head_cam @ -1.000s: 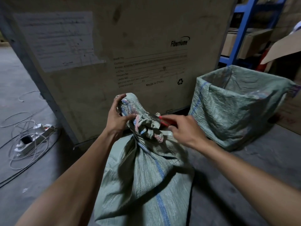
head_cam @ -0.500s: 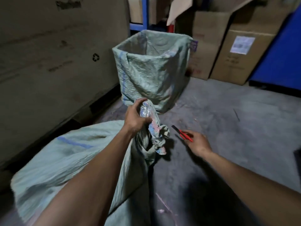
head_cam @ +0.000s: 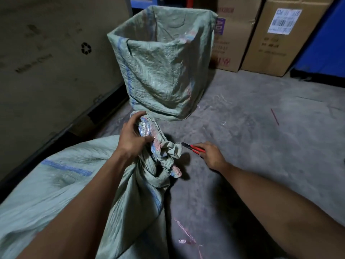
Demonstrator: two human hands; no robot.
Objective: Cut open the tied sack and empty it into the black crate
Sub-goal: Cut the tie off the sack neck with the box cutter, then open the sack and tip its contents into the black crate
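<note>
The tied green woven sack (head_cam: 61, 186) lies on its side across the lower left, its knotted neck (head_cam: 164, 152) pointing right. My left hand (head_cam: 131, 139) grips the bunched top of the neck. My right hand (head_cam: 211, 156) holds a red-handled cutter (head_cam: 193, 148) just right of the knot, blade tip close to the knot but apart from it. Behind stands an open container lined with a green woven sack (head_cam: 160, 71); no black crate surface shows under the liner.
A big wooden crate wall (head_cam: 46, 53) runs along the left. Cardboard boxes (head_cam: 276, 34) and a blue panel (head_cam: 324, 43) stand at the back right. Pink string scraps (head_cam: 184, 234) lie on the grey concrete floor (head_cam: 261, 128).
The view swung right and the sack went from upright to lying on its side. My right hand drew the cutter off the knot, then brought it back close to it.
</note>
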